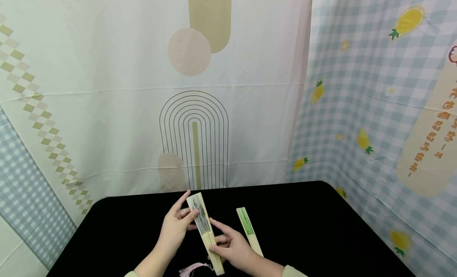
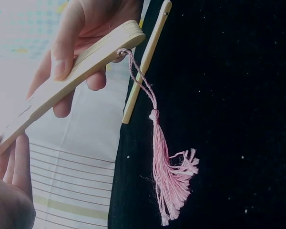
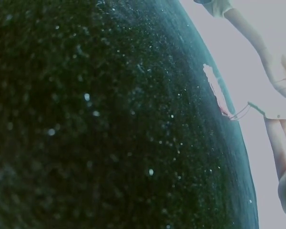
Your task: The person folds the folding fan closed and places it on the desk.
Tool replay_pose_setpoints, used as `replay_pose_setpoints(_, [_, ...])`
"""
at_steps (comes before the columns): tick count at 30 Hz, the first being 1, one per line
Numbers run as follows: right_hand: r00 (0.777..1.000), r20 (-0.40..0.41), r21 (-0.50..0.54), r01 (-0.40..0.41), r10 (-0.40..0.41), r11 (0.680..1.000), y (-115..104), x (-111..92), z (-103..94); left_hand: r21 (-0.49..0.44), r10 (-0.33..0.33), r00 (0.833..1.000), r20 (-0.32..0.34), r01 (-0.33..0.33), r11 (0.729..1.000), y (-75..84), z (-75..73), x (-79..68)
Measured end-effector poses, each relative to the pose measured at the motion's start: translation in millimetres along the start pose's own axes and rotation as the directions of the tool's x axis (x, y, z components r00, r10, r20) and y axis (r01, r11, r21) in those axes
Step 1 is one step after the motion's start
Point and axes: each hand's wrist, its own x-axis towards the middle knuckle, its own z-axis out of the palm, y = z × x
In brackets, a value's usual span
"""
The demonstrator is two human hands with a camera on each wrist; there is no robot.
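A folded hand fan (image 1: 204,225) with a grey printed upper part and pale wooden ribs is held up slanting over the black table. My left hand (image 1: 175,227) pinches its upper end, thumb in front and the index finger stretched past the edge. Lower down, my right hand (image 1: 235,247) grips the ribs between thumb and fingers. From the rivet end a pink tassel (image 2: 169,176) hangs on a cord in the left wrist view. In the right wrist view, the tassel (image 3: 217,93) shows near the table edge, and the hands are washed out by glare.
A second folded fan (image 1: 246,223) with a green printed part lies on the black table (image 1: 303,225), right of my right hand. Behind the table hangs a pale patterned curtain (image 1: 125,130), and a blue checked one (image 1: 321,130) with pineapples runs along the right side.
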Motion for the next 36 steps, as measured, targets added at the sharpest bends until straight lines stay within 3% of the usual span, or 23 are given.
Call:
replay_pose_setpoints(10, [0.999,0.017,0.076,-0.031,0.03,0.997,4,1,1.3,0.003,-0.004,1.0,0.003,0.004,1.0,-1.5,-0.3,-0.6])
replay_pose_setpoints(17, [0.998,0.056,0.097,-0.014,0.008,0.995,6,1,0.4,-0.003,-0.018,1.0,0.019,0.018,1.0,-3.3,-1.7,-0.4])
replay_pose_setpoints(30, [0.996,0.091,0.131,-0.017,0.006,0.991,9,0,-1.0,0.005,-0.05,0.992,0.116,0.05,0.999,-3.5,-6.4,-1.0])
replay_pose_setpoints(36, [0.996,0.088,0.137,-0.012,0.0,0.99,11,0,-1.7,0.013,-0.055,0.991,0.121,0.053,0.998,-3.1,-6.1,-2.0])
